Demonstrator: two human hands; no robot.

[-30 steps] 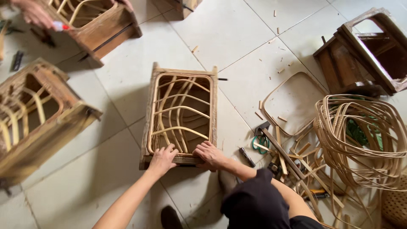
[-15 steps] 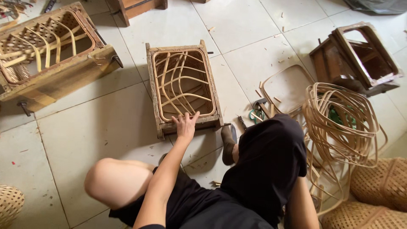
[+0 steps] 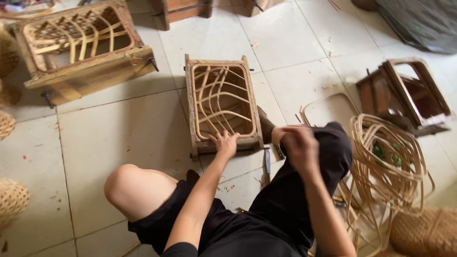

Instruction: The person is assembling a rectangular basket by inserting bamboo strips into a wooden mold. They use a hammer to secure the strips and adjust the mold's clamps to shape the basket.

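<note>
A wooden box frame with curved rattan ribs inside (image 3: pixel 222 102) lies on the tiled floor in front of me. My left hand (image 3: pixel 225 142) rests flat with fingers spread on its near edge. My right hand (image 3: pixel 299 144) is raised above my right knee, blurred; its fingers look curled, and I cannot tell whether it holds anything. My bare left knee (image 3: pixel 124 183) and dark shorts fill the lower view.
A larger wooden rattan frame (image 3: pixel 81 47) stands at the back left. A dark wooden frame (image 3: pixel 404 93) sits at right, with a coil of rattan strips (image 3: pixel 388 166) beside it. A tool (image 3: pixel 267 160) lies by the box. Woven baskets (image 3: pixel 10 200) line the left edge.
My view has swung and the box frame now sits nearer the centre. My right hand has come into view above my knee. My left hand stays on the frame's near edge.
</note>
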